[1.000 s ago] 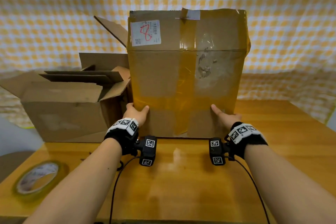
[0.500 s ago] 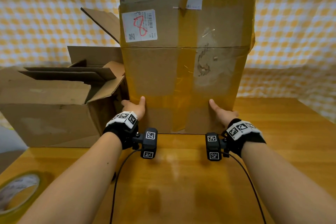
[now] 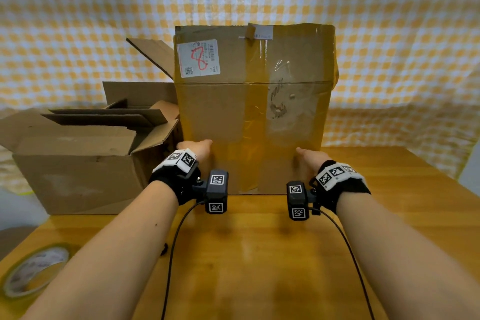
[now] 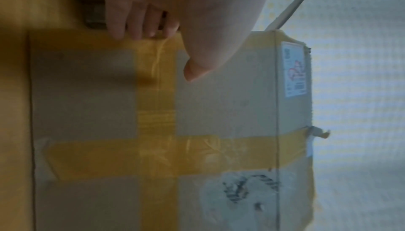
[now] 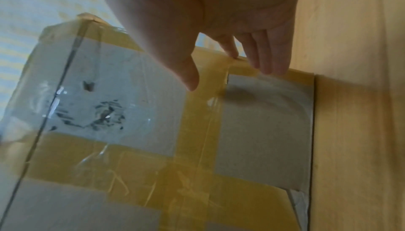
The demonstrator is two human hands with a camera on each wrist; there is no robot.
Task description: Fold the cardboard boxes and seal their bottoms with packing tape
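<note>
A tall cardboard box (image 3: 246,112) stands upright on the wooden table (image 3: 246,254). Its front face carries crossing strips of yellow packing tape and a white label with red marks at the upper left. My left hand (image 3: 194,149) presses the box's lower left edge; in the left wrist view the fingers (image 4: 142,26) lie along the side and the thumb lies on the front of the box (image 4: 219,104). My right hand (image 3: 309,161) presses the lower right edge, its straight fingers (image 5: 267,52) on the side of the box (image 5: 131,96) and its thumb over the front.
A second cardboard box (image 3: 78,176) with open flaps stands at the left, touching the tall one. A roll of packing tape (image 3: 33,270) lies at the near left corner of the table. A yellow checked cloth hangs behind.
The tall box has moved a little away from me and stands more upright. Both hands stay on its lower sides.
</note>
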